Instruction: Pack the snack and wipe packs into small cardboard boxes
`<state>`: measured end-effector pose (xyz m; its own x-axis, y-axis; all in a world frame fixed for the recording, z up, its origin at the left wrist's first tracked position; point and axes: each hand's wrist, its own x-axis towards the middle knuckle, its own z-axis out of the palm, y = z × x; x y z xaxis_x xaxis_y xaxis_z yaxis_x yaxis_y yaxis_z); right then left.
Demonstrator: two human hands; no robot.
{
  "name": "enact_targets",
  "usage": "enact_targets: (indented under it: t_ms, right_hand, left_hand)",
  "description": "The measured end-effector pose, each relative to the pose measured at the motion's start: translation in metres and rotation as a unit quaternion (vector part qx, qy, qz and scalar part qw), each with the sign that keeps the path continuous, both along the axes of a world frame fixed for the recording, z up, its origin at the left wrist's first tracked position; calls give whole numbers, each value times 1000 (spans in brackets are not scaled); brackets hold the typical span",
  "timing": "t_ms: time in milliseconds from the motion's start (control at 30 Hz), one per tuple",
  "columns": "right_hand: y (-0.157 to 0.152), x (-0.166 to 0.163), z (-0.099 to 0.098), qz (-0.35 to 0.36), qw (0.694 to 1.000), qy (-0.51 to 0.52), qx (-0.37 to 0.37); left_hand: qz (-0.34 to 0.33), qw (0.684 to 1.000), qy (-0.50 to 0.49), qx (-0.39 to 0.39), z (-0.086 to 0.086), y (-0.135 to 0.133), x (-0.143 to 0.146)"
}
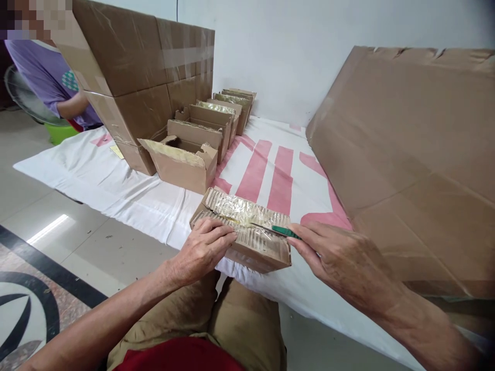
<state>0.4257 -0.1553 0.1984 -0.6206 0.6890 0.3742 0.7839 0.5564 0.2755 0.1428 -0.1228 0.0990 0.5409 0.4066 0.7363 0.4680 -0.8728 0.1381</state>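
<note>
A small cardboard box lies at the table's front edge, its top showing ribbed flaps and crinkled clear tape. My left hand grips the box's near left side, fingers together and curled over the top flap; the thumb is hidden. Between the fingers and thumb of my right hand is a green-handled knife. Its thin blade points left and touches or hovers just above the taped seam in the middle of the box top; I cannot tell which.
Opened cardboard boxes stand in a row behind, beside a tall stack of large cartons. A big cardboard sheet or carton leans at the right. A white and pink cloth covers the table. Another person sits at the far left.
</note>
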Motion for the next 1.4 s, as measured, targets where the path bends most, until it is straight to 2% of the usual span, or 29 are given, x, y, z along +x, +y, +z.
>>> enact_targets:
  t_ms: [200,333,467,567,733,900,1000,1200,1400]
  right_hand:
    - [6,-12,-13,13,999,-19,-31]
    - [0,2,-5,8,999,-49,-19]
    - [1,7,7,10,1000,-24,-9]
    - [7,-4,3,12,1000,-12,2]
    - [9,-8,-9,23,998,-43,-31]
    - [1,13,0,10,999,-49,-18]
    - [2,11,4,8,1000,-29,-4]
    - [14,-10,-8,17,1000,-3,3]
    - [14,1,-18,26,999,-11,-29]
  left_hand:
    - [2,1000,7,-9,1,-1,-1]
    - [-5,1000,10,-16,2,0,-1]
    - [1,1000,5,-7,3,0,0]
    - [0,1000,0,6,3,-1,1]
    - [0,1000,1,-1,2,-1,1]
    - [-3,1000,3,-8,2,0,0]
    - [3,1000,16,-15,5,-3,2]
    - [21,998,54,-3,13,-11,11]
    - [-2,1000,20,-16,3,-6,14]
